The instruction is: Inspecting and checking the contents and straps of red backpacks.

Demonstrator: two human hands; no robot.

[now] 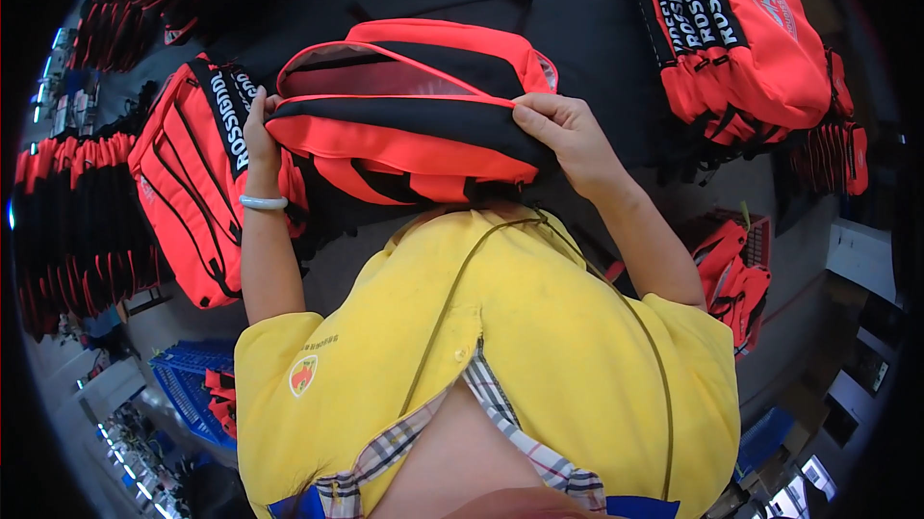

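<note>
In front of me on the dark table lies a red and black bag (414, 139), its long top opening spread so that the greyish lining shows. My left hand (262, 129) grips the bag's left end, thumb and fingers closed on the edge. At the opposite end, my right hand (566, 134) pinches the red-trimmed rim of the opening between thumb and fingers. Between both hands the rim is drawn fairly straight. Whether a zipper pull sits under the right fingertips is hidden.
A stack of red and black bags (760, 47) lies at the far right of the dark table (597, 28). Beside my left forearm stands another red bag (188, 187), with rows of bags (82, 220) beyond it. A blue crate (192, 379) is at the lower left.
</note>
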